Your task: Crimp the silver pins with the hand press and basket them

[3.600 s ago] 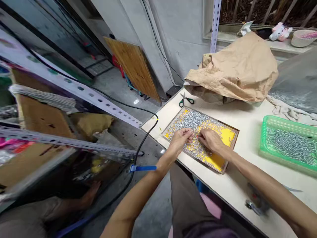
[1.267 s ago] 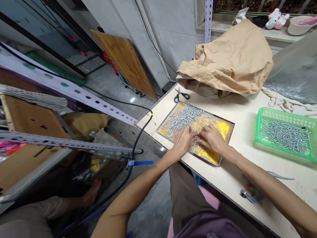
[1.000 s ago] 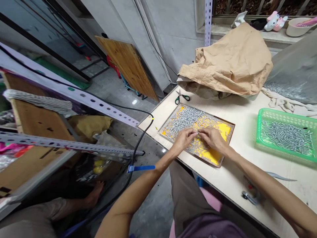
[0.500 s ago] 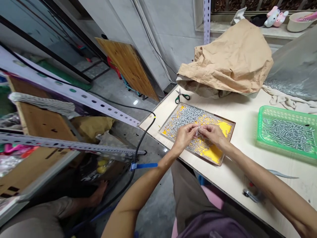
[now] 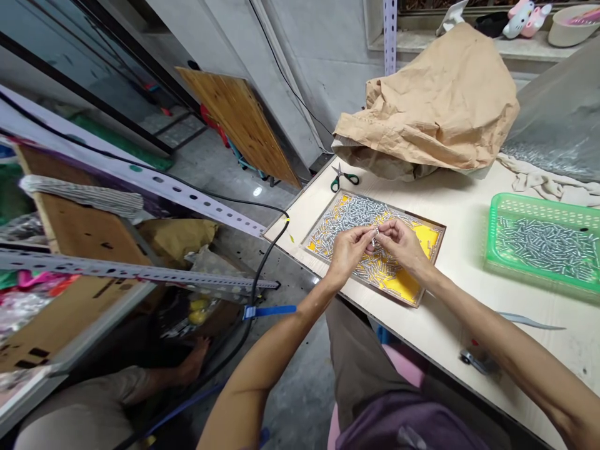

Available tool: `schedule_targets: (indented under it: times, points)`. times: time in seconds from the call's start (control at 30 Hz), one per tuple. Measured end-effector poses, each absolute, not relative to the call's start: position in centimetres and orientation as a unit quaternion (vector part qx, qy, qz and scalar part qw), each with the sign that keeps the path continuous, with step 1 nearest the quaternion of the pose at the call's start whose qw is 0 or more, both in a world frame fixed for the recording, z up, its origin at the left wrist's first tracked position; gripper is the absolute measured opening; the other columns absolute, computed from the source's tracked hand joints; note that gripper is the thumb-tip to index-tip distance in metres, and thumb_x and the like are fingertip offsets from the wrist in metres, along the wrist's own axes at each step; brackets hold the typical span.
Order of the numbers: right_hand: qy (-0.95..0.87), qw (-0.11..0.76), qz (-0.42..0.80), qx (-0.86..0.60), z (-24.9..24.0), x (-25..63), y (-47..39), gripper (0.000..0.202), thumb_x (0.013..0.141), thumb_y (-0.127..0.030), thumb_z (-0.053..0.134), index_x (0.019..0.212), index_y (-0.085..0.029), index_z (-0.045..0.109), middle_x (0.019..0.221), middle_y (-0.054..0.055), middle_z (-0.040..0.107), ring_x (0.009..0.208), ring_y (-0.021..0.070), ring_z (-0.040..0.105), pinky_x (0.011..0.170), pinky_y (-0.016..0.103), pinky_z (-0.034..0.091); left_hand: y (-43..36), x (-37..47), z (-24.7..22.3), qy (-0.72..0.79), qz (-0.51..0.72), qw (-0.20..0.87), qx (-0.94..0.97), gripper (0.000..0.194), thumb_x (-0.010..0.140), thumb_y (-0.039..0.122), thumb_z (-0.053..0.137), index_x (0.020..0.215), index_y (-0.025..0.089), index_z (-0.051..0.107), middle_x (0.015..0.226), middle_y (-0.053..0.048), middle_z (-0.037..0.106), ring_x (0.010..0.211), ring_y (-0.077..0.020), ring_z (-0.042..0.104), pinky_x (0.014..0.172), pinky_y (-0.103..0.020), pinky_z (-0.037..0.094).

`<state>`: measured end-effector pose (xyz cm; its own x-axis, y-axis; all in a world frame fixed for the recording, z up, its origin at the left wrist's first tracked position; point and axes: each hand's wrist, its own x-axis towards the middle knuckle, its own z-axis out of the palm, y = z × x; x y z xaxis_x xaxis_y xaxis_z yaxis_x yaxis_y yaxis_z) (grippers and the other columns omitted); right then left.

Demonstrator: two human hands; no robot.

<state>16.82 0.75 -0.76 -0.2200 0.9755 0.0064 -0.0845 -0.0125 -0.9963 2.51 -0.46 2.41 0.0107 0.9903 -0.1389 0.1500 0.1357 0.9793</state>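
My left hand (image 5: 347, 251) and my right hand (image 5: 404, 245) meet over a shallow tray (image 5: 434, 257), fingertips pinched together. Between them shows a small silvery metal piece (image 5: 375, 234), ridged like a spring or screw; its exact kind is too small to make out. Many similar silvery pieces (image 5: 359, 211) lie heaped in the tray, thickest toward its far left. The tray's yellow bottom (image 5: 404, 284) shows at the near right. To the right, a green plastic basket (image 5: 492, 240) holds more silvery pieces.
Beyond the tray lie scissors (image 5: 343, 179) with dark green handles and a large crumpled brown paper bag (image 5: 435, 109). A grey curved strip (image 5: 529, 320) and a small metal tool (image 5: 475, 361) lie near my right forearm. A black cable (image 5: 261, 275) hangs left of the table.
My hands stay together over the tray, with the right fingers slightly raised and shifted. The whole view has tilted a little.
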Motion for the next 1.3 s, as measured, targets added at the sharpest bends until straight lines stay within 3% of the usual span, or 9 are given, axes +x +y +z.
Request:
schedule_targets:
  times: [0.2,0.37,0.47,0.73,0.83,0.9,1.0,1.1,1.3]
  points:
    - [-0.561,0.481,0.51,-0.441,-0.6,17.1,0.2,0.023,0.077,-0.042,0.066,0.08,-0.021,0.058,0.076,0.0,0.063,0.07,0.0129,0.056,0.066,0.029,0.046,-0.7,2.1,1.9,0.574,0.401,0.484,0.524,0.023,0.078,0.035,0.072,0.088,0.014,0.075,0.059,0.001,0.062,0.054,-0.0106,0.058,0.055,-0.021,0.049]
    - [-0.586,0.444,0.506,-0.452,-0.6,17.4,0.2,0.018,0.082,-0.035,0.063,0.091,-0.019,0.066,0.078,0.001,0.069,0.07,0.0142,0.061,0.067,0.029,0.048,-1.1,2.2,1.2,0.562,0.426,0.477,0.525,0.035,0.077,0.049,0.069,0.085,0.014,0.073,0.057,0.002,0.062,0.052,-0.01,0.058,0.054,-0.021,0.048]
    - [-0.65,0.44,0.417,-0.458,-0.5,17.7,-0.2,0.011,0.086,-0.026,0.06,0.087,-0.02,0.069,0.082,0.002,0.072,0.075,0.0162,0.063,0.073,0.032,0.048,-1.4,2.5,0.9,0.556,0.43,0.455,0.547,0.038,0.078,0.053,0.066,0.081,0.015,0.072,0.055,0.003,0.061,0.051,-0.0102,0.057,0.053,-0.021,0.047]
    - [-0.722,0.402,0.296,-0.479,-0.2,18.7,-0.5,0.009,0.087,-0.02,0.058,0.079,-0.021,0.061,0.08,0.003,0.067,0.077,0.0169,0.06,0.073,0.031,0.047,-1.9,3.6,0.7,0.576,0.422,0.369,0.595,0.03,0.082,0.046,0.064,0.074,0.018,0.07,0.056,0.003,0.061,0.052,-0.0099,0.055,0.053,-0.021,0.043]
    - [-0.726,0.378,0.289,-0.495,-0.5,19.1,-0.7,0.004,0.087,-0.022,0.059,0.09,-0.02,0.06,0.086,0.004,0.065,0.079,0.0173,0.058,0.072,0.031,0.046,-1.9,3.7,0.5,0.586,0.421,0.378,0.58,0.032,0.082,0.048,0.063,0.074,0.018,0.07,0.056,0.003,0.061,0.049,-0.0099,0.054,0.051,-0.02,0.043]
    - [-0.744,0.335,0.264,-0.514,-0.6,19.5,-1.3,0.012,0.086,-0.021,0.061,0.098,-0.018,0.06,0.093,0.007,0.065,0.084,0.0192,0.058,0.075,0.033,0.046,-1.7,3.5,0.3,0.596,0.426,0.371,0.57,0.033,0.081,0.049,0.064,0.074,0.018,0.07,0.056,0.003,0.062,0.05,-0.01,0.054,0.051,-0.021,0.044]
    - [-0.812,0.191,0.246,-0.494,-0.6,20.0,-3.0,0.001,0.087,-0.019,0.062,0.088,-0.018,0.062,0.09,0.008,0.065,0.087,0.0209,0.058,0.075,0.032,0.044,-1.2,3.0,0.0,0.616,0.425,0.355,0.56,0.029,0.078,0.046,0.067,0.073,0.017,0.071,0.058,0.002,0.064,0.054,-0.011,0.057,0.055,-0.022,0.045]
    - [-0.843,0.067,0.238,-0.478,-0.4,19.9,-4.3,0.01,0.09,-0.016,0.057,0.083,-0.019,0.063,0.086,0.007,0.065,0.085,0.02,0.058,0.072,0.029,0.042,-0.8,2.6,-0.4,0.63,0.423,0.356,0.546,0.022,0.073,0.039,0.072,0.074,0.017,0.072,0.065,0.0,0.069,0.06,-0.0122,0.061,0.06,-0.023,0.048]
    - [-0.795,0.059,0.214,-0.564,-0.2,20.0,-2.3,0.017,0.094,-0.015,0.048,0.088,-0.017,0.064,0.09,0.01,0.066,0.085,0.0208,0.058,0.07,0.03,0.041,-0.4,2.7,-0.3,0.634,0.401,0.444,0.489,0.034,0.066,0.048,0.077,0.07,0.015,0.069,0.057,0.002,0.061,0.052,-0.0092,0.052,0.051,-0.02,0.04]
